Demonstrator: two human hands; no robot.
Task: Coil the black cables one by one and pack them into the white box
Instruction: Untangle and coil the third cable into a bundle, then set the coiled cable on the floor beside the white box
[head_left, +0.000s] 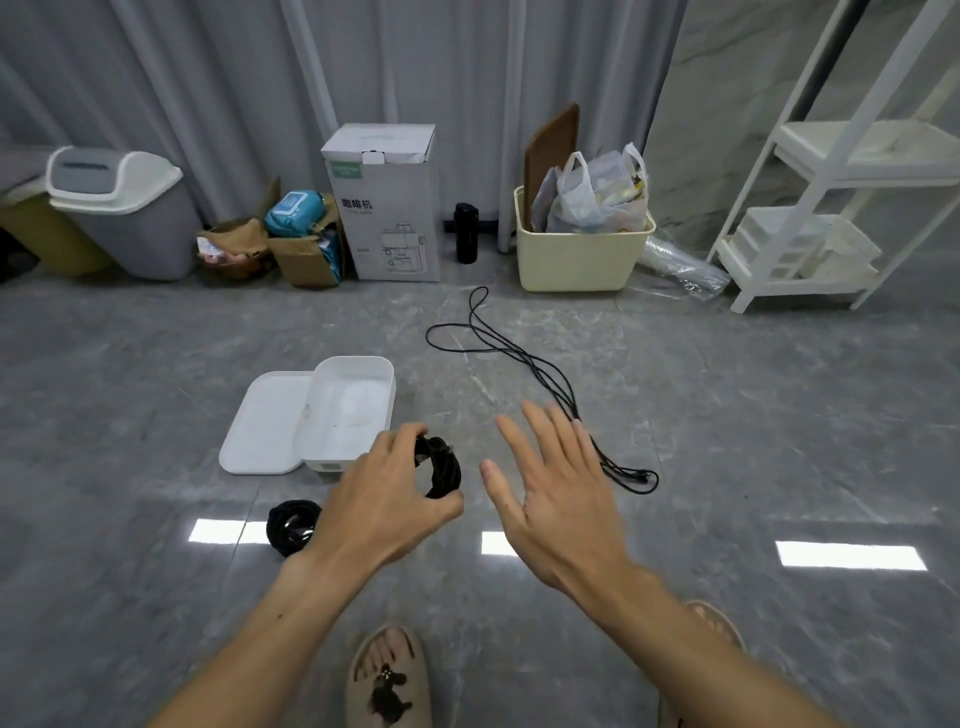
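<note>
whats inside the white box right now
Nothing shows inside the open white plastic box; only its bare white floor. The left hand, gripping a coiled black cable, covers the near right corner, so that bit is hidden.

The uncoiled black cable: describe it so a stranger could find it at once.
Start at the cream bin holding plastic bags by the curtain. On the grey floor before it, the uncoiled black cable trails in loose loops toward the open right hand. Unlike the coil in the left hand and the coil on the floor, it lies sprawled.
</note>
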